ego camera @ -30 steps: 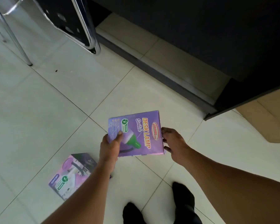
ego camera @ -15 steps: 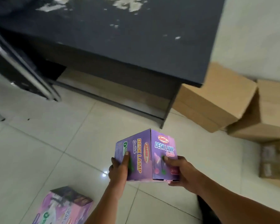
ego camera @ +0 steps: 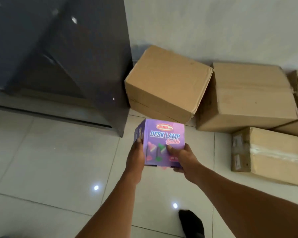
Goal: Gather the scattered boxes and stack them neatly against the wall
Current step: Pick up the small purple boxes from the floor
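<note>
Above glossy pale tiles [ego camera: 50, 160]: purple printed carton [ego camera: 163, 134], squarish, in mid-air. Left hand [ego camera: 135, 157] and right hand [ego camera: 182, 158] clamp opposite sides. Matte brown cardboard boxes [ego camera: 167, 83] along wall [ego camera: 213, 28].

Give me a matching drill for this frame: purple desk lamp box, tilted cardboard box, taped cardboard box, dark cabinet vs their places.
Things:
1. purple desk lamp box
2. tilted cardboard box
3. taped cardboard box
4. dark cabinet

Places:
A. far left, on the floor
B. held between left hand and right hand
C. right, flat on the tiles
D. leaning beside the cabinet, near the wall

Pairs: 1-B, 2-D, 3-C, 4-A
</note>
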